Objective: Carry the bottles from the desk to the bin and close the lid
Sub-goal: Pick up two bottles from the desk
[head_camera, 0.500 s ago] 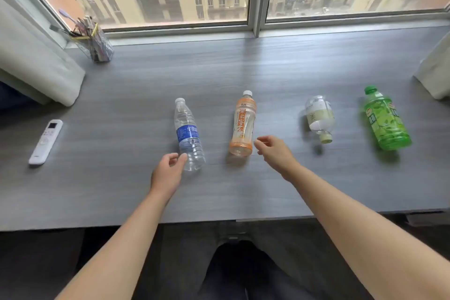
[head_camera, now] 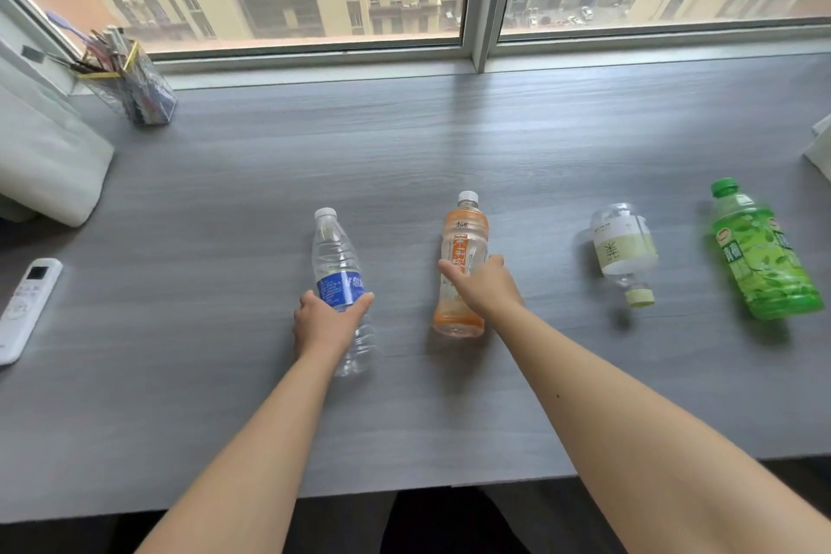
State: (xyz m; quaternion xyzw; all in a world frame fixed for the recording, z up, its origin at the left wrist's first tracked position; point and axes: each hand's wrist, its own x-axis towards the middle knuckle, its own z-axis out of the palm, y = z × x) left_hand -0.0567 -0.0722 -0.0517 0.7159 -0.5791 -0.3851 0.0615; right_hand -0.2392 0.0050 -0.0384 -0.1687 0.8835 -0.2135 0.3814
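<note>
head view: four bottles lie on the desk [head_camera: 404,139], long axes running away from me — my left hand [head_camera: 324,322] grips the clear water bottle [head_camera: 338,265] mid-body, my right hand [head_camera: 483,289] wraps the orange bottle [head_camera: 463,238]; bin not in view.

water bottle [head_camera: 340,265] mid-section: hidden under left hand [head_camera: 321,322]
orange bottle [head_camera: 463,256] lower label: covered by right hand [head_camera: 485,290]
remote [head_camera: 22,308]: cut off at left edge
green bottle [head_camera: 760,256]: motion-blurred, label text unreadable
curtain [head_camera: 818,144]: mostly out of frame, right edge
</note>
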